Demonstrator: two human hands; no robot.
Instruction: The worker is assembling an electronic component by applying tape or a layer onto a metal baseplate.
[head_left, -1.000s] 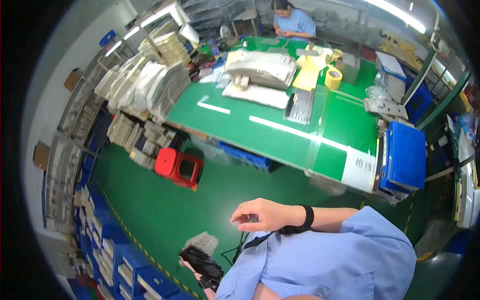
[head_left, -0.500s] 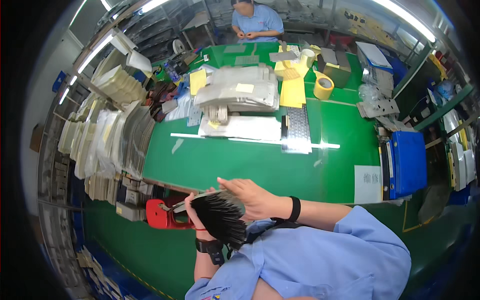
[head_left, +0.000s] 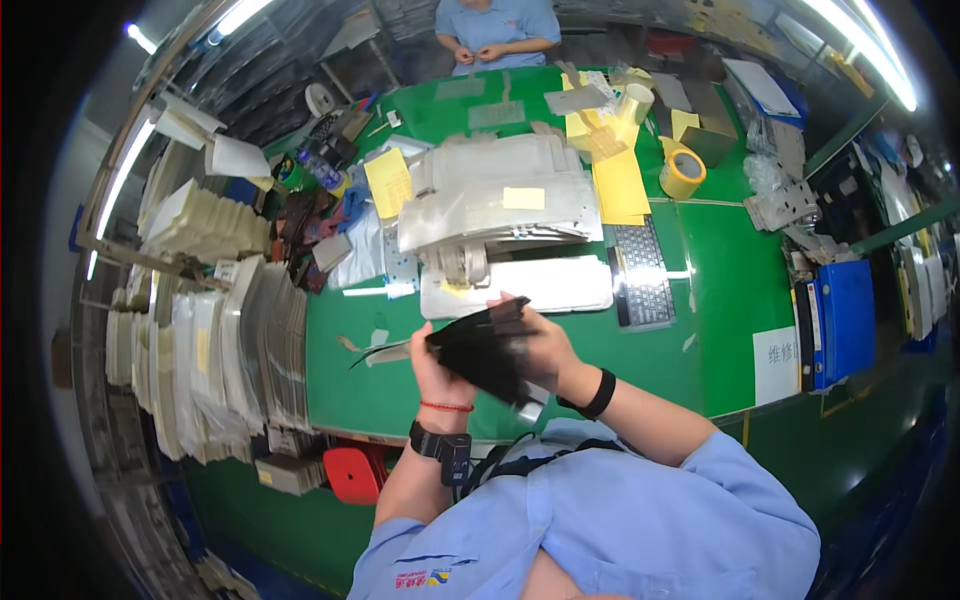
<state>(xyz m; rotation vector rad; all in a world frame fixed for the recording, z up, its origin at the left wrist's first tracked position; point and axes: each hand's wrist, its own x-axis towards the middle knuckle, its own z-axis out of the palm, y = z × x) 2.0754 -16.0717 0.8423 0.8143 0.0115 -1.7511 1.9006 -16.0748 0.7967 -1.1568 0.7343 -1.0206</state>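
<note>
Gripping a fanned stack of thin black sheets [head_left: 474,350], my left hand [head_left: 440,374] is wrapped around its 9 o'clock end, thumb up along the edge. I have the right hand [head_left: 550,350] against the stack's 3 o'clock side; it is blurred on my feed, so I cannot tell how far its fingers are closed. The stack sits just toward 6 o'clock from the centre of my view, raised in front of the near part of the green worktop [head_left: 735,285].

Taking the stack as the middle of the dial, I see a white panel [head_left: 575,288] at 1 o'clock and a heap of grey-white panels [head_left: 475,180] farther off at 12. A dark keyboard [head_left: 648,275] lies at 2, with a yellow tape roll [head_left: 678,186] beyond it. Blue binders [head_left: 848,320] stand at 3, upright stacks of pale panels [head_left: 185,370] fill 9, and a red stool [head_left: 352,475] shows between 7 and 8. Past the heap, at 12, a co-worker [head_left: 497,25] in a light blue shirt holds both hands close together.
</note>
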